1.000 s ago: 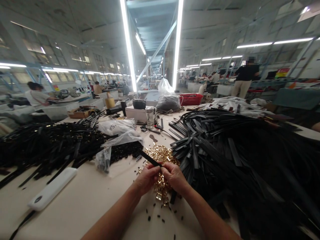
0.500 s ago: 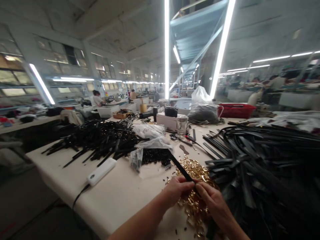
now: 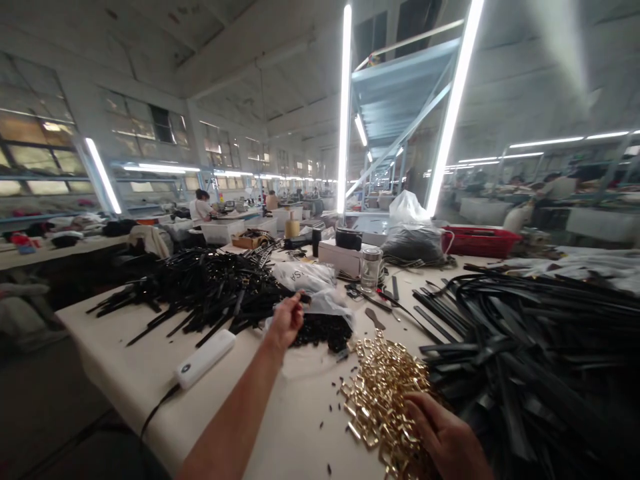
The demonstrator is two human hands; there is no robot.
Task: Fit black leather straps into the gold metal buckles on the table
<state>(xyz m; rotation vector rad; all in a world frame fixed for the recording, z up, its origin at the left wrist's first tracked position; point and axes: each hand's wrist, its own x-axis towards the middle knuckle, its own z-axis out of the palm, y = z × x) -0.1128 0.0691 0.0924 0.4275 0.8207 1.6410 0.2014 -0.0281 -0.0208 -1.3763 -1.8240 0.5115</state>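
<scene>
My left hand (image 3: pixel 285 321) is stretched out to the left. Its fingers are closed on the end of a black strap (image 3: pixel 301 298), at the edge of the big heap of black straps with buckles (image 3: pixel 210 287). It hovers beside a plastic bag of small black parts (image 3: pixel 323 328). My right hand (image 3: pixel 443 433) lies low at the right on the pile of gold metal buckles (image 3: pixel 385 393), fingers stretched over them and holding nothing I can see. A large heap of plain black straps (image 3: pixel 525 347) lies just right of it.
A white power bank (image 3: pixel 205 348) with a cable lies near the table's left edge. Behind are a glass jar (image 3: pixel 371 268), a white box (image 3: pixel 340 257), a dark bag (image 3: pixel 413 243) and a red basket (image 3: pixel 480 240). Other people work at far tables.
Both hands were together on one black strap over the gold buckles. My left hand has now swung left with it to the strap heap, while my right hand has dropped onto the buckles.
</scene>
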